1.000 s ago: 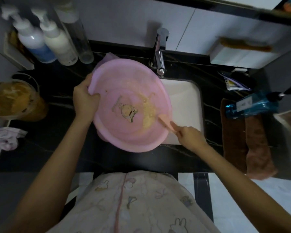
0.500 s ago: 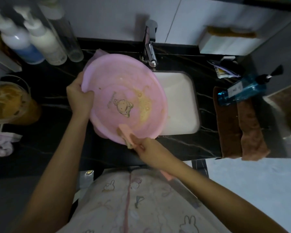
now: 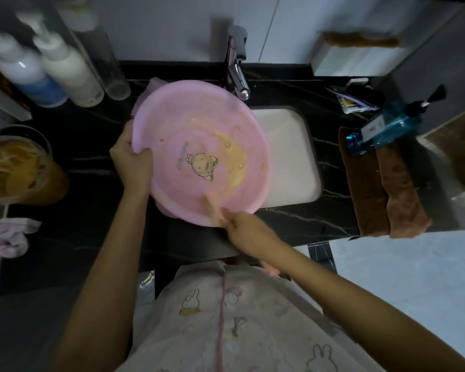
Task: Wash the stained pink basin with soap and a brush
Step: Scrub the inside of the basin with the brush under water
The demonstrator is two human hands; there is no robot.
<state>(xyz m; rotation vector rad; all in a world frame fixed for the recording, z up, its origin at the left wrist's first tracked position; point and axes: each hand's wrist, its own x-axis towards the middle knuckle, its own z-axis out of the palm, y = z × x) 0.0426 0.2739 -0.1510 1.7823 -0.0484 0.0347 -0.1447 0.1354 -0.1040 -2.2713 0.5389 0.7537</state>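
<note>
The pink basin [image 3: 188,135] is tilted over the left side of the white sink [image 3: 287,157], its inside facing me. A cartoon print marks its bottom, and a yellowish stain [image 3: 234,162] smears the inside to the right of the print. My left hand [image 3: 132,159] grips the basin's left rim. My right hand [image 3: 242,224] holds a pink brush [image 3: 212,205], blurred by motion, against the inside of the near rim. The brush's handle end sticks out below my right forearm.
A chrome tap [image 3: 238,68] stands behind the basin. Pump bottles [image 3: 65,68] crowd the back left of the black counter, an amber container [image 3: 19,167] sits at left, a blue pump bottle [image 3: 384,124] and brown towels [image 3: 381,191] at right.
The brush has gone from the basin's right inner side by the stain down to the near rim. My left hand keeps its grip on the left rim.
</note>
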